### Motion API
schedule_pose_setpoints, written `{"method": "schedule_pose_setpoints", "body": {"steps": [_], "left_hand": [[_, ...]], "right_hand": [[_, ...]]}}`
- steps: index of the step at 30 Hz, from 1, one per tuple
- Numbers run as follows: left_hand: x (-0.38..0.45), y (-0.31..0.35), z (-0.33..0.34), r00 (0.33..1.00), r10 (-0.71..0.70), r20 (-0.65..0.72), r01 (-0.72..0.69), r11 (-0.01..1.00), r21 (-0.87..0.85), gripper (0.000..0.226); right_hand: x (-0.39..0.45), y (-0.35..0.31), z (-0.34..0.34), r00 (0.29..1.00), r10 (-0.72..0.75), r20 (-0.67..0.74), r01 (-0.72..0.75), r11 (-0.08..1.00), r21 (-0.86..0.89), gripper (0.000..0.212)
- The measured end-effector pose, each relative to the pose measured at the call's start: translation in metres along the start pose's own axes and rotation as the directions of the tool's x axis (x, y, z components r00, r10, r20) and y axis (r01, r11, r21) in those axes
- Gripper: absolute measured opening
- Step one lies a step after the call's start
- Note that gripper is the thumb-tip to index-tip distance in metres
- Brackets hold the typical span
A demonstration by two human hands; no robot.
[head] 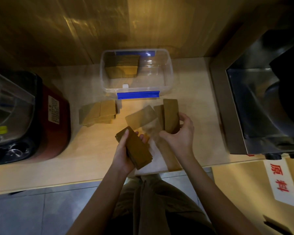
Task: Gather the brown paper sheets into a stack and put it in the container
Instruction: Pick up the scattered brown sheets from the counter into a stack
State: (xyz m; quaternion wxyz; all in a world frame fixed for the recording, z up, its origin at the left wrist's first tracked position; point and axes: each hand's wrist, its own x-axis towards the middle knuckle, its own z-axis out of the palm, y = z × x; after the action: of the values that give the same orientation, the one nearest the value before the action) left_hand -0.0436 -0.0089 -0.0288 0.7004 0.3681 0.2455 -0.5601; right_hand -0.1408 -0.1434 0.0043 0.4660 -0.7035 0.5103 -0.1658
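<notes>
Nearby, a white sign (pixel 278 180) reads "原料" in red.

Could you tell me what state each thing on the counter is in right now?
Container: open, lidless, one paper stack at its left end.
Left hand: gripping a gathered stack.
Right hand: closed on upright sheets.
Loose sheet: blurred, mid-counter.
Fanned pile: lying left, untouched.

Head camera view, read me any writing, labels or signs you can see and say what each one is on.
"原料": red characters on a white sign on the cardboard box at lower right.
White label on the red appliance: printed lines, too small and blurred to read.
No other text shows.
</notes>
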Motion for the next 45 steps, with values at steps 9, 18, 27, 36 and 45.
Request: {"method": "schedule_pose_setpoints", "body": {"steps": [9,18,27,36,45], "left_hand": [[-0.003,0.005,0.02,0.971,0.111,0.213,-0.13,0.988,0.078,0.061],[-0.003,0.006,0.014,0.951,0.127,0.281,-0.153,0.985,0.075,0.049],[0.004,0.016,-0.008,0.992,0.092,0.086,-0.093,0.996,0.003,0.035],[-0.002,0.02,-0.03,0.995,0.097,-0.001,-0.096,0.985,-0.143,0.042],[-0.009,0.022,-0.035,0.988,0.139,-0.07,-0.149,0.974,-0.173,0.046]], "right_hand": [[-0.051,-0.016,0.024,0.946,-0.148,0.287,0.171,0.984,-0.057,0.083],[-0.053,-0.014,0.028,0.875,-0.217,0.433,0.309,0.939,-0.152,0.072],[-0.019,-0.014,0.031,0.734,-0.164,0.66,0.289,0.953,-0.085,0.029],[0.063,0.007,0.061,0.566,-0.258,0.783,0.809,0.356,-0.467,0.046],[0.087,0.002,0.075,0.482,-0.206,0.851,0.873,0.187,-0.45,0.051]]}}
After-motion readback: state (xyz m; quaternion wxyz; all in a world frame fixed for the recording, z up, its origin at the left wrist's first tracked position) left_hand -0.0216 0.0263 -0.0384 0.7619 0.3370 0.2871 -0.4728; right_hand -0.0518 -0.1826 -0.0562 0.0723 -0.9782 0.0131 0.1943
